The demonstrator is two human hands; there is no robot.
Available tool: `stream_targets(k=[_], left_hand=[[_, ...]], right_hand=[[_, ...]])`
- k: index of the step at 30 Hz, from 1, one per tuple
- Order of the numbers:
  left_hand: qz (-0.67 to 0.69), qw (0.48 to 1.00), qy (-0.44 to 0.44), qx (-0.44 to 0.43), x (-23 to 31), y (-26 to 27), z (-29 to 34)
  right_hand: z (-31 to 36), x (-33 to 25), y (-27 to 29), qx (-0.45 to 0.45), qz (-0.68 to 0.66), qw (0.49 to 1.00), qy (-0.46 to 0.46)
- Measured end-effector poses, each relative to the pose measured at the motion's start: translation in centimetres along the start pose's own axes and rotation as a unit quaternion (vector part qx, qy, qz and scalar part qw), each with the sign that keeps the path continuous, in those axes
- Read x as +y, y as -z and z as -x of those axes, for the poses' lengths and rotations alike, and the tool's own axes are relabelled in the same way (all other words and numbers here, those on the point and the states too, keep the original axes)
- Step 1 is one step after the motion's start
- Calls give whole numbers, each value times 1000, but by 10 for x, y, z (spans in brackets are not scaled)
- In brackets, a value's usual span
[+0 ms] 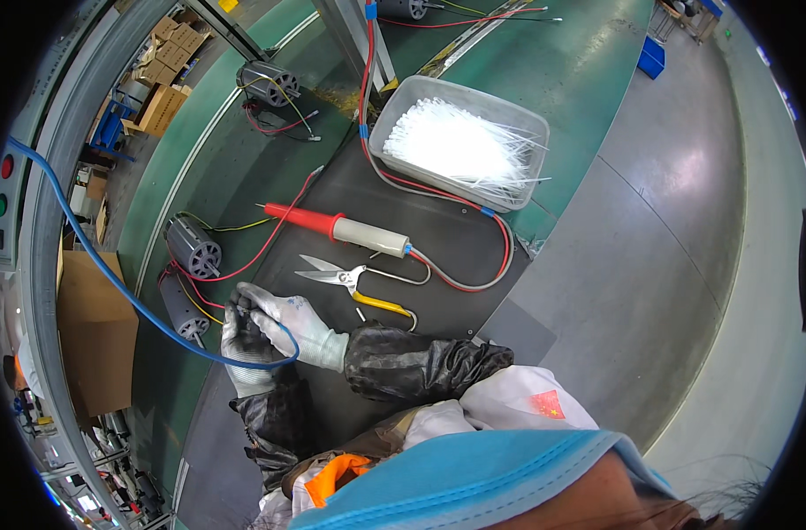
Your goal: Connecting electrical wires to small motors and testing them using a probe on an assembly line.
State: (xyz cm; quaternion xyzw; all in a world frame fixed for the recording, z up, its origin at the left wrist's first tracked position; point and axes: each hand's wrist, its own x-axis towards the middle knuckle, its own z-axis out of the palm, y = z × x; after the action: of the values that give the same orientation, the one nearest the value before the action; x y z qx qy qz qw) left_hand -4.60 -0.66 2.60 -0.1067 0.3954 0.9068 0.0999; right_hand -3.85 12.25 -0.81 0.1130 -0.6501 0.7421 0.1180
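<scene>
— Finger state?
— My left hand and right hand meet, fingers curled; any hold on the wires, I cannot tell.
— Grey motor?
— Left of frame, beside my left hand.

A grey motor lies sideways near the green tabletop's left edge. Red and yellow wires curve beside it.

Left edge: grey-green control panel with 2 round buttons, 1 red above 1 green. Lower down, tall brown cardboard box near grey metal frame. Upper left: stacked brown cardboard boxes. Upper right: blue rectangular plastic bin on smooth grey floor; pale wall at far right.
</scene>
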Motion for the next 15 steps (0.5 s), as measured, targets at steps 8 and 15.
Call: stream_targets(k=[8, 15], left_hand=[[-42, 999, -16, -26, -7, 9, -8], [6, 998, 34, 44, 5, 36, 8]], right_hand=[[4, -3, 8, -5, 19, 1000, -23], [8, 11, -18, 66, 39, 993, 89]])
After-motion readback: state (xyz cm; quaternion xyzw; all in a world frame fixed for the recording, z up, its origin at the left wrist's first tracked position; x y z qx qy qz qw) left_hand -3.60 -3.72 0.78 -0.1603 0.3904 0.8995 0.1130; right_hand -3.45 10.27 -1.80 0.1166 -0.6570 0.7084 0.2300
